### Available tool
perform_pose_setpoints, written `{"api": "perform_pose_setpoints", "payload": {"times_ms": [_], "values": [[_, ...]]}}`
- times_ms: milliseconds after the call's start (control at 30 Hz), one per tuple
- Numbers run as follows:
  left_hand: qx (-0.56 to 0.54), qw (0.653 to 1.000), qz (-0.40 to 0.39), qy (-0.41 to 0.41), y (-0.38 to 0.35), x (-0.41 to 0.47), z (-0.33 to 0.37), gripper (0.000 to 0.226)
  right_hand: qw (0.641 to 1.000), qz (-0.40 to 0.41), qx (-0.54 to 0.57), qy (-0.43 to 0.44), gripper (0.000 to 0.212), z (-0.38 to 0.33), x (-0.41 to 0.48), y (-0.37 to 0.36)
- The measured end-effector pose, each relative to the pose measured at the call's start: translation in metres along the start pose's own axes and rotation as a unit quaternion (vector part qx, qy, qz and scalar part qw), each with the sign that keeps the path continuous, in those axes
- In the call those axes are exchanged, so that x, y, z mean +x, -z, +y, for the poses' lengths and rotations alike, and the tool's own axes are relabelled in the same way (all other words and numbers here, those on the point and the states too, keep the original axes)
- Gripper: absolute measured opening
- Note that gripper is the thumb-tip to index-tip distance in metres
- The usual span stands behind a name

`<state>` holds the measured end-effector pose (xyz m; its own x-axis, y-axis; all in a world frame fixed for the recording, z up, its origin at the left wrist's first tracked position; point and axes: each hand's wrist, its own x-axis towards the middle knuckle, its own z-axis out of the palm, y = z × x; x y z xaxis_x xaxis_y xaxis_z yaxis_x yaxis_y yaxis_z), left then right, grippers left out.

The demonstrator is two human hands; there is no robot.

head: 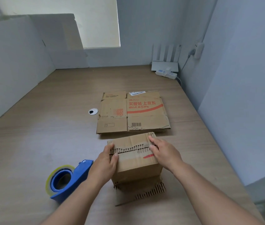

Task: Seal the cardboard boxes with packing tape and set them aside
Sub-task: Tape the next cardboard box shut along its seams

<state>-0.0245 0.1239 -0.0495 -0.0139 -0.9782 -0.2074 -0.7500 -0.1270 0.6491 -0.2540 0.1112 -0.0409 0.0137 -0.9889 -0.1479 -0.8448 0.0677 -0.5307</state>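
Upright small box [136, 161], top flaps closed, seam gapped; flattened boxes [133, 112] stacked behind; tape dispenser [66, 181] near left.

The small brown corrugated cardboard box [136, 161] in the grip is matt, its torn flap edges baring rough fluting. Left of the grip, the blue plastic tape dispenser [81, 174] looks smooth, its yellowish-clear tape roll [60, 168] glossy, probably plastic film.
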Motion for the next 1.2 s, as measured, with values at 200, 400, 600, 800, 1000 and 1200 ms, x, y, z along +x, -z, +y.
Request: {"api": "perform_pose_setpoints", "payload": {"times_ms": [200,400,600,800,1000,1200], "values": [[-0.015,0.999,0.021,-0.034,-0.005,-0.012,-0.024,0.046,0.993,-0.003,0.112,0.028,0.049,0.011,-0.024,-0.020],[-0.054,0.997,0.011,-0.048,-0.002,-0.011,-0.026,0.053,0.973,-0.005,0.230,0.003,0.050,0.010,-0.027,-0.020],[-0.017,0.998,-0.055,-0.039,-0.001,-0.012,-0.029,0.075,0.974,-0.012,0.227,-0.004,0.050,0.006,-0.027,-0.020],[-0.052,0.997,-0.041,-0.044,0.008,-0.015,-0.024,0.075,0.975,-0.003,0.221,-0.012,0.053,0.001,-0.026,-0.021],[0.095,0.975,0.180,0.092,0.038,-0.020,-0.063,0.059,0.975,0.002,0.219,-0.019,0.053,0.004,-0.025,-0.022],[0.190,0.956,0.045,0.218,0.031,-0.018,-0.099,0.061,0.976,0.001,0.218,-0.018,0.052,0.003,-0.024,-0.021]]}}
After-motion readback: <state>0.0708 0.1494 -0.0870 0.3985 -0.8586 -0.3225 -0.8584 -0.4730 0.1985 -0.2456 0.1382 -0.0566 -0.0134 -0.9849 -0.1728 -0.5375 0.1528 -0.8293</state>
